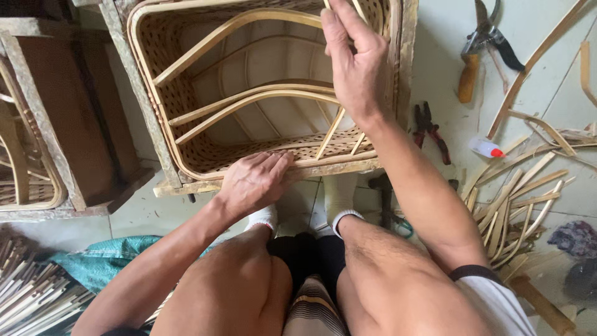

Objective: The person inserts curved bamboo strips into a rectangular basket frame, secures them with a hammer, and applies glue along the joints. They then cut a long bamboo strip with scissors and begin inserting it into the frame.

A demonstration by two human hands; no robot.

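A woven bamboo basket (186,118) sits inside a rough wooden frame (142,106) on the floor in front of my knees. Curved bamboo ribs (249,99) span its inside. My left hand (254,182) lies flat on the near rim of the basket and frame, fingers together, pressing down. My right hand (354,62) reaches over the far right side, fingers pinched on a thin bamboo strip (360,9) near the upper rim. Two short slanted strips (329,132) stand below that hand.
Red-handled pliers (430,130), pruning shears (488,31), a wooden-handled tool (467,78) and a small glue bottle (486,148) lie on the floor at right. Loose bamboo strips (522,193) pile at right, thin sticks (31,292) at lower left. Another framed basket (37,168) stands at left.
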